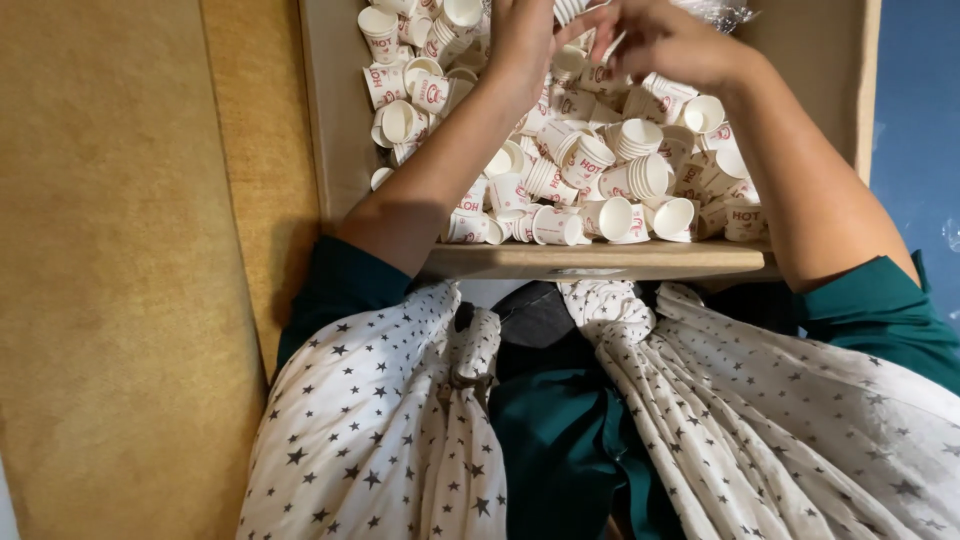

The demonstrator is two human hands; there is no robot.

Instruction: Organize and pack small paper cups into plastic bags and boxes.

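A cardboard box [600, 260] in front of me is full of small white paper cups [600, 170] with red print, some loose, some nested in short stacks. My left hand [520, 35] reaches over the far part of the pile, fingers curled around the end of a nested stack of cups [568, 10] at the top edge. My right hand [665, 40] meets it there, fingertips on the same stack. The fingers are partly cut off by the frame.
A tan carpeted floor [110, 270] lies to the left of the box. A blue surface [920, 110] shows at the right. Crinkled clear plastic [720, 12] sits at the box's far right. My white star-patterned scarf [400, 420] hangs below the box.
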